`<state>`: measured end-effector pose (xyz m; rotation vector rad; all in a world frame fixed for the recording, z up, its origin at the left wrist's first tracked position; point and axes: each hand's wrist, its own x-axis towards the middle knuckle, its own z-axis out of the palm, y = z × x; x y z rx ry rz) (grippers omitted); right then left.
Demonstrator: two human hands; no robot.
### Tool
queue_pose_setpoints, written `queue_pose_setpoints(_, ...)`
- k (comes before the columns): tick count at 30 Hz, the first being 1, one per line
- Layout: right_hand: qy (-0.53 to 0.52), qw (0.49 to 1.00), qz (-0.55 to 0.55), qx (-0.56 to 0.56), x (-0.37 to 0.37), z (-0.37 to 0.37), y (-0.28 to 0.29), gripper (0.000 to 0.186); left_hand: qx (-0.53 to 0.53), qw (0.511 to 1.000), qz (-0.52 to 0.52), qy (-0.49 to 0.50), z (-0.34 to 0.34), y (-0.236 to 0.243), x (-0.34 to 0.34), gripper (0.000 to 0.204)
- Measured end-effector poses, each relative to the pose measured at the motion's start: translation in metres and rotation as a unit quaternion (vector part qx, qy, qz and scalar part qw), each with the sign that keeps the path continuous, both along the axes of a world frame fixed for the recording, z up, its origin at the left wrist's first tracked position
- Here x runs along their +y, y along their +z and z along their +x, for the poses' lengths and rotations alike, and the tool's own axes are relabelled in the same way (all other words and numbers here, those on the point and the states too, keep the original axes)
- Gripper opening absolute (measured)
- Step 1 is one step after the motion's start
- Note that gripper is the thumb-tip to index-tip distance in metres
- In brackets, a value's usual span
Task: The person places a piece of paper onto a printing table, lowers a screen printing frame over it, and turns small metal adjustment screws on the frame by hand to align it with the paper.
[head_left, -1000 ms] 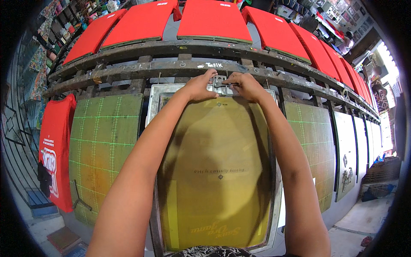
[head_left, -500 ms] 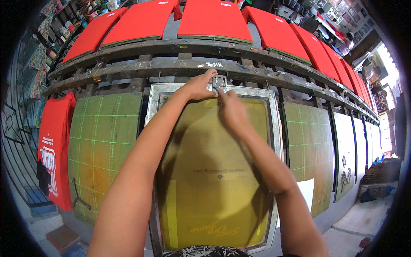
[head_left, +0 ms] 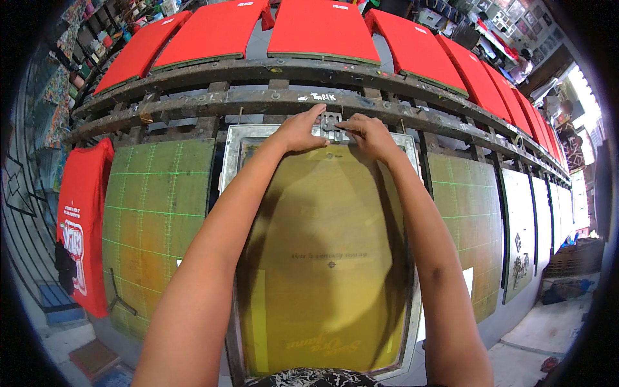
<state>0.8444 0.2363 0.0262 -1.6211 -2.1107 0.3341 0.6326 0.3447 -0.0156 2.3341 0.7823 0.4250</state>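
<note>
A screen printing frame [head_left: 417,258] with silver-grey edges and yellow-green mesh lies in front of me. A metal bracket [head_left: 331,122] sits at the middle of its far edge, against the dark rail. My left hand [head_left: 300,134] grips the frame's far bar just left of the bracket, its thumb and fingers on either side of the bar. From the right, my right hand [head_left: 373,137] reaches the bracket with bent fingers pinched together. What these fingers hold is too small to make out. Faint lettering and a small round mark show on the mesh.
Green boards with grid lines stand left [head_left: 158,226] and right [head_left: 464,219] of the frame. A bent metal rod [head_left: 120,297] lies on the left one. Red shirts [head_left: 322,32] cover boards beyond the dark rails [head_left: 225,103]; another red shirt [head_left: 84,219] hangs far left.
My right hand has moved from over the near side of the bracket to its right side, uncovering more of the bracket and mesh. My left hand stays in place.
</note>
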Motion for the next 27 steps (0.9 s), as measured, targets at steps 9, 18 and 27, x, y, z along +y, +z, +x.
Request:
queue_pose_setpoints(9, -0.091, 0.994, 0.061, 0.011, -0.018, -0.030, -0.018, 0.033, -0.033, 0.999, -0.016, 0.000, -0.005, -0.005, 0.005, 0.099)
queue_pose_setpoints(18, -0.177, 0.983, 0.035, -0.045, -0.040, -0.068, -0.003, 0.040, -0.047, 0.998, -0.024, -0.017, -0.007, 0.000, 0.004, 0.093)
queue_pose_setpoints(27, 0.008, 1.000, 0.018, 0.017, -0.001, 0.007, -0.010, 0.034, -0.016, 1.000, 0.004, 0.005, 0.000, 0.003, -0.002, 0.089)
